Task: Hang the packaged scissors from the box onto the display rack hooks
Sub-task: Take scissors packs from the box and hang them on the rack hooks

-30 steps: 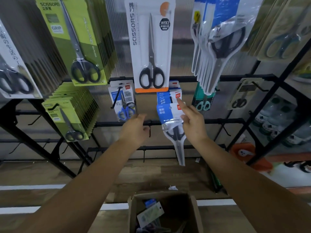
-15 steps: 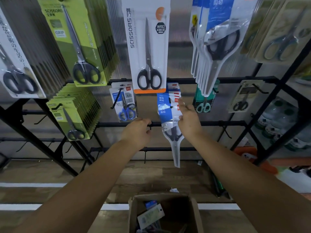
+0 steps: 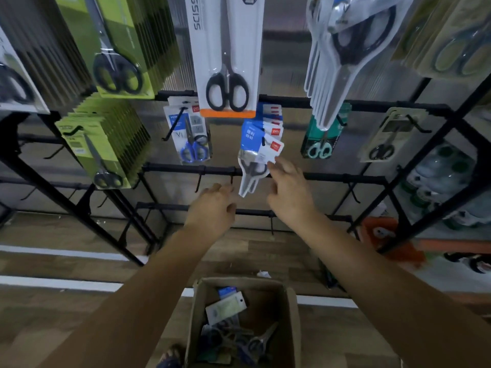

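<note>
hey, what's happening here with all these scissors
A person is stocking a display rack with packaged scissors. A blue-and-white pack hangs on its hook, and the right hand is open just beside it, fingertips near its lower corner. The left hand holds nothing. More packs wait in the cardboard box on the floor below.

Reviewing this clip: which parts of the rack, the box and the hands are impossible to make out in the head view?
- Small print on the blue scissors pack: too small and blurred.
- Hook holding that pack: hidden by the stacked cards.
- Cardboard box: bottom cut off by the frame's lower edge; the contents are a dim jumble, no count possible.
- Left hand: fingertips hidden behind its knuckles.
- Right hand: touching the pack or just clear, unclear.
- White scissors pack: top cut off.
</note>
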